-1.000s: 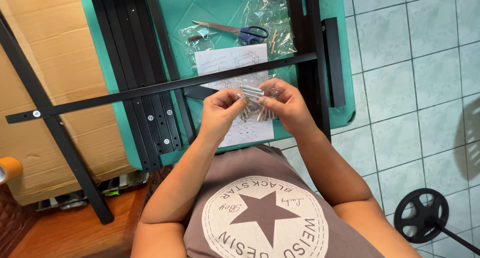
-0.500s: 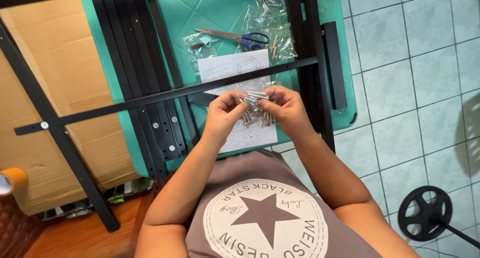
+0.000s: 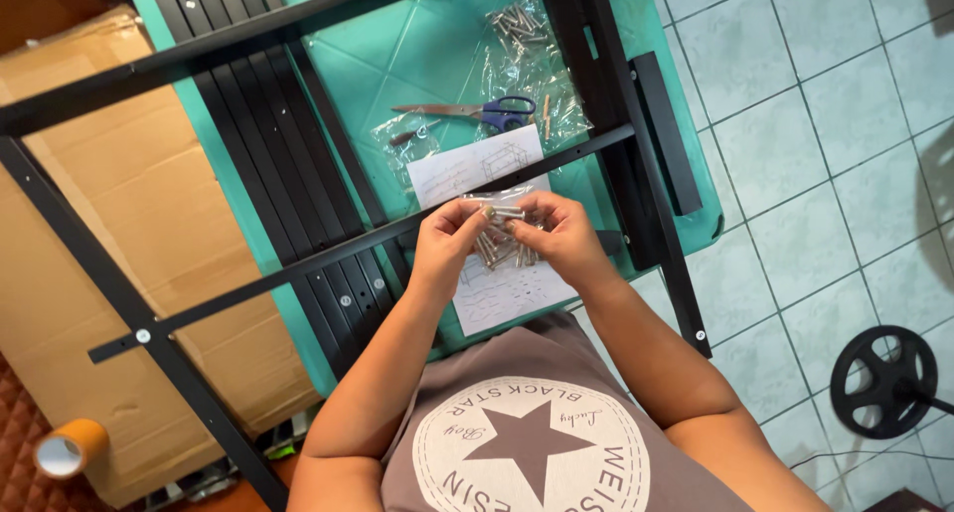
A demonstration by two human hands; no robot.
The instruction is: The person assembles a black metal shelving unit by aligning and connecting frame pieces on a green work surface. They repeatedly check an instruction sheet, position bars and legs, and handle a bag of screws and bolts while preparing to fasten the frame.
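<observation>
Both hands meet at frame centre: left hand [image 3: 447, 242] and right hand [image 3: 559, 236] each pinch the top edge of a small clear bag of screws [image 3: 500, 236], fingers closed narrow on the plastic, bag hanging between them, silver screws bunched at its bottom. The bag sits just above a printed instruction sheet [image 3: 487, 293] lying on the teal desk [image 3: 417, 55], and a thin black frame bar [image 3: 298, 263] crosses right behind the hands. At 12 o'clock from the hands, blue-handled scissors [image 3: 472, 112] lie on more clear plastic; further toward 12, a second bag of bolts [image 3: 519, 23]. At 10 o'clock, black slats [image 3: 258, 124] are stacked side by side. Cardboard box [image 3: 109, 234] at 9 o'clock, roll of tape [image 3: 68, 450] at 8 o'clock. At 4 o'clock a black weight plate [image 3: 884, 381] rests on the tiled floor [image 3: 825, 174].
</observation>
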